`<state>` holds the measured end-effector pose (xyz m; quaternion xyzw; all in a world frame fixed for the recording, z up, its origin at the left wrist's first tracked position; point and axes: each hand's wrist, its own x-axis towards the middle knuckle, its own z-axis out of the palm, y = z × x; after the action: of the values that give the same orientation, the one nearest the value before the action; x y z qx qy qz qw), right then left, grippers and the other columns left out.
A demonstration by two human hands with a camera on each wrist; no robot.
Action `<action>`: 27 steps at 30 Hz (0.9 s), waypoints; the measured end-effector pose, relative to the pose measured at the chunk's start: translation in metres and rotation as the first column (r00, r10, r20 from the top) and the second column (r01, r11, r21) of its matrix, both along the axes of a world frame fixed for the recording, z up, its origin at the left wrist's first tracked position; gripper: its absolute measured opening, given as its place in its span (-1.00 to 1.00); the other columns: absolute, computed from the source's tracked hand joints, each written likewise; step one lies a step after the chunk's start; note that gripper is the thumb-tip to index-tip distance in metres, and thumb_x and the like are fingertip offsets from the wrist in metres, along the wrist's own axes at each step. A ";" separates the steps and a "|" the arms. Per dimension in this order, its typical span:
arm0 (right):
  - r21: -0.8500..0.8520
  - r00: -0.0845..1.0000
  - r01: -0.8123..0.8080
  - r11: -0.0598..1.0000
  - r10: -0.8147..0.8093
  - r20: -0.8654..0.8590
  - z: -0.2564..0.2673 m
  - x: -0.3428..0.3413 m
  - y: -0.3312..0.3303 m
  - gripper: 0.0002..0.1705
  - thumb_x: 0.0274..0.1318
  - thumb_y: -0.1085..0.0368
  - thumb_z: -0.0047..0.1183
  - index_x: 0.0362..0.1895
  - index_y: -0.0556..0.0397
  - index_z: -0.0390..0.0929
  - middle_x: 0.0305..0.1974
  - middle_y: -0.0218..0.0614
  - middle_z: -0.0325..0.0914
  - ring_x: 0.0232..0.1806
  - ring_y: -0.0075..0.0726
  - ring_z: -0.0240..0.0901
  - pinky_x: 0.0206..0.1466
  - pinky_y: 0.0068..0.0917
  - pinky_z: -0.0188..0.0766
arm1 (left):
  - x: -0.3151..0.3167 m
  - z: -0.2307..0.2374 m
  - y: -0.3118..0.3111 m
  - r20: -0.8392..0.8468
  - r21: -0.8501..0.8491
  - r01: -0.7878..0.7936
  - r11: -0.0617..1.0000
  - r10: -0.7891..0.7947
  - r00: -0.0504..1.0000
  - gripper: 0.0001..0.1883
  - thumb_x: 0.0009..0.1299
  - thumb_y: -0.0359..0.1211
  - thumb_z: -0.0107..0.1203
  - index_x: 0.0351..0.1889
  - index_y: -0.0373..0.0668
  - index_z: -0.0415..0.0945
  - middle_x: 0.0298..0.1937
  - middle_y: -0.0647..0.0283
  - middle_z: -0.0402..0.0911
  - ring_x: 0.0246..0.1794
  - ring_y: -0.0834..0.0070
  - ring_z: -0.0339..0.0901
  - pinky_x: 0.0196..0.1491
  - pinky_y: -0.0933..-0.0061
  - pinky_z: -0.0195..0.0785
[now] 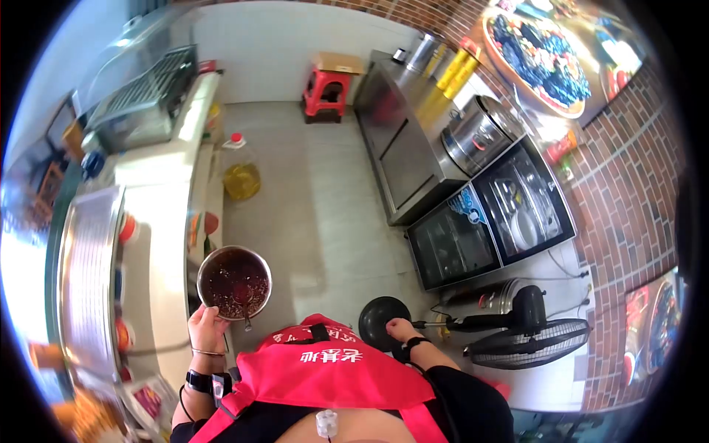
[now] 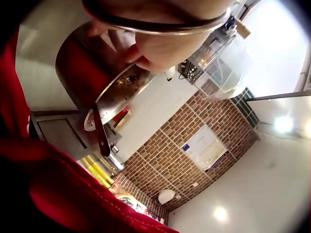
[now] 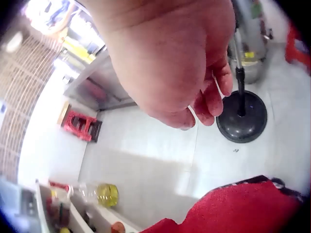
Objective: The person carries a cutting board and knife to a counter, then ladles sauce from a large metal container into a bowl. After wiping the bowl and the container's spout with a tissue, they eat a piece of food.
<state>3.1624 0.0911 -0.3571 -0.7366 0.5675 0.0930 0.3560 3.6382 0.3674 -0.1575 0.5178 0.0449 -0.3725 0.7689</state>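
Note:
At the left, my left hand grips the near rim of a round steel bowl, holding it beside the counter. Dark red liquid with small bits floating fills part of the bowl. A spoon leans in it, its handle sticking out over the near rim; in the left wrist view the spoon's reddish-brown handle hangs past the edge of the tilted-looking bowl. My right hand holds nothing and overlaps the fan's round black base in the head view. Its fingers hang loosely curled in the right wrist view.
A standing fan is close on my right, its base on the floor. A counter runs along the left, with a jug of yellow oil by it. Steel cabinet and glass-door cabinet line the right; a red stool stands ahead.

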 end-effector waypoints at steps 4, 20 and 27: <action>0.068 0.990 0.138 0.988 -0.139 0.022 -0.025 0.002 -0.009 -0.76 0.00 0.18 0.02 -0.38 0.08 0.60 -0.52 -0.34 0.57 -0.51 -0.43 0.50 -0.39 -0.45 0.45 | 0.059 -0.003 -0.117 -0.011 0.048 0.144 0.988 -0.144 0.990 -0.95 0.24 -0.49 -0.02 -0.41 -0.26 0.46 -0.49 0.32 0.48 -0.48 0.52 0.48 -0.37 0.41 0.48; -0.184 0.998 -0.046 0.982 0.053 0.029 0.026 0.255 -0.533 -0.69 0.02 0.10 -0.06 -0.27 0.01 0.56 -0.31 -0.07 0.55 -0.23 0.03 0.47 -0.16 -0.23 0.39 | 0.176 0.006 -0.526 -0.127 -0.056 0.126 0.990 -0.132 0.983 -0.97 0.24 -0.49 -0.03 -0.41 -0.25 0.40 -0.37 0.10 0.55 -0.37 0.20 0.54 -0.26 0.04 0.45; -0.096 0.960 0.025 0.995 0.003 0.280 0.031 0.380 -0.689 -0.69 -0.02 0.14 0.02 -0.20 0.01 0.55 -0.32 -0.14 0.57 -0.24 -0.07 0.49 -0.15 -0.31 0.40 | 0.271 -0.037 -0.707 -0.065 0.069 0.173 0.983 -0.169 0.984 -0.96 0.24 -0.49 -0.03 -0.46 -0.22 0.40 -0.52 0.25 0.49 -0.50 0.43 0.47 -0.32 0.21 0.47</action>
<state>3.5424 -0.5977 -0.3264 -0.7557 0.5196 -0.0423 0.3963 3.9089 -0.3398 -0.1950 0.5366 0.0366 -0.4502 0.7128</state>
